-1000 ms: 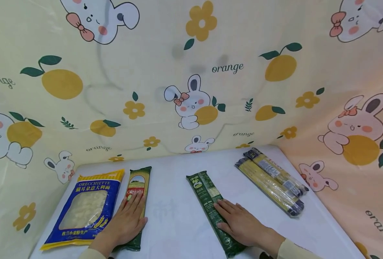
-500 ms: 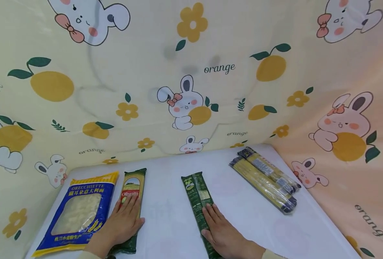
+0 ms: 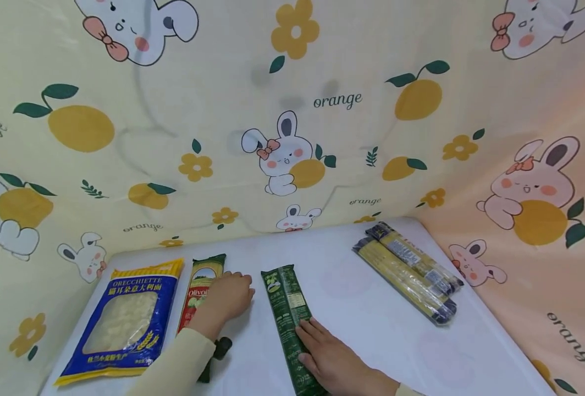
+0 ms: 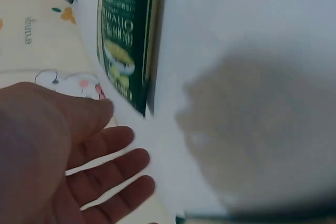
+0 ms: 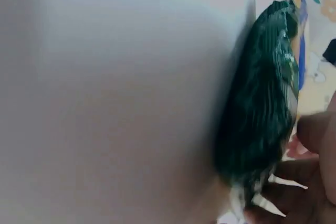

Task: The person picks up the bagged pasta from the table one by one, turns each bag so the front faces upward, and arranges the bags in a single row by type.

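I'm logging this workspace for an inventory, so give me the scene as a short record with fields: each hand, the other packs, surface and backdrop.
Left hand: over the red-labelled green packet, holding nothing
Right hand: fingers resting on the middle green packet
Far left: blue-and-yellow orecchiette bag, lying flat, clear window showing pasta
Far right: two clear packets with dark ends, lying together
Surface: white table
Backdrop: pale sheet printed with rabbits, flowers and oranges

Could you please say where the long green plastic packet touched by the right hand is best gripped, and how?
I'd probably grip the green packet around its middle from above, spanning its long edges, since it lies flat and narrow on the white table.
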Action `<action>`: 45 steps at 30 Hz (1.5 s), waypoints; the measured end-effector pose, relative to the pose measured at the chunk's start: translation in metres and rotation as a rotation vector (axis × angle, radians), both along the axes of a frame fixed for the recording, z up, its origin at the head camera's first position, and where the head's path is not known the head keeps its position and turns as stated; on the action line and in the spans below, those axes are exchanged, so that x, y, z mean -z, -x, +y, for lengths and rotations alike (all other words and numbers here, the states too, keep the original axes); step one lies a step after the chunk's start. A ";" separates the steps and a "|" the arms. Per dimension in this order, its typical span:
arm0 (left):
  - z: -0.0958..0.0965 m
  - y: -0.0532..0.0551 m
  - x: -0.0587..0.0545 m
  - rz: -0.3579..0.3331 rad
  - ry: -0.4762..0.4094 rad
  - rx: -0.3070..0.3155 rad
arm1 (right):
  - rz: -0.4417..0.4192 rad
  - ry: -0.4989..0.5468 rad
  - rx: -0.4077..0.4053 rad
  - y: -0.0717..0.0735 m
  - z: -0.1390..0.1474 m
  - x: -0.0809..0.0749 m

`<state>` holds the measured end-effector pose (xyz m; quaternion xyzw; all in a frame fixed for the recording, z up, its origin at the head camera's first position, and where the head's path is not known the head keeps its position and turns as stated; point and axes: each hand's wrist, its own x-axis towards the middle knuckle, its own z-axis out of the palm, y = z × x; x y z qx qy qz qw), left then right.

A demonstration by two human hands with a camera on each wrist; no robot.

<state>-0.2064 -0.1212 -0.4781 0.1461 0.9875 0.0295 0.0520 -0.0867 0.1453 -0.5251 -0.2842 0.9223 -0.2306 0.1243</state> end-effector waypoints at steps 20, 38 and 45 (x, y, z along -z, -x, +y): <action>0.077 0.043 0.021 0.013 -0.073 0.053 | 0.431 -0.185 0.042 -0.025 0.027 0.011; 0.095 0.051 0.049 0.184 0.037 0.074 | 0.545 -0.200 0.205 -0.020 0.021 0.015; 0.091 0.054 0.056 0.389 -0.043 0.122 | 0.512 -0.195 0.214 -0.020 0.021 0.017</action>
